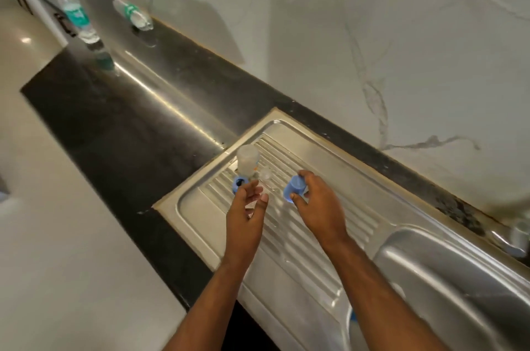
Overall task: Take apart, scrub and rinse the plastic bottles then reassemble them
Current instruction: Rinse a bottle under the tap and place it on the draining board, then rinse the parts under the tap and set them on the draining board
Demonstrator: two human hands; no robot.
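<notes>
While my right hand grips the blue cap, my left hand hangs open just short of the frosted bottle body, standing upright at the drainboard's far-left corner, nearer my left.

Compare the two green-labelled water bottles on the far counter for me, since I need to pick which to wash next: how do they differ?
The left water bottle stands upright near the counter's front edge; the right water bottle lies on its side close to the marble wall. The left water bottle shows a green cap on top; the right water bottle's cap end is too blurred to judge. Both are clear plastic with green labels, and neither hand touches them.
</notes>
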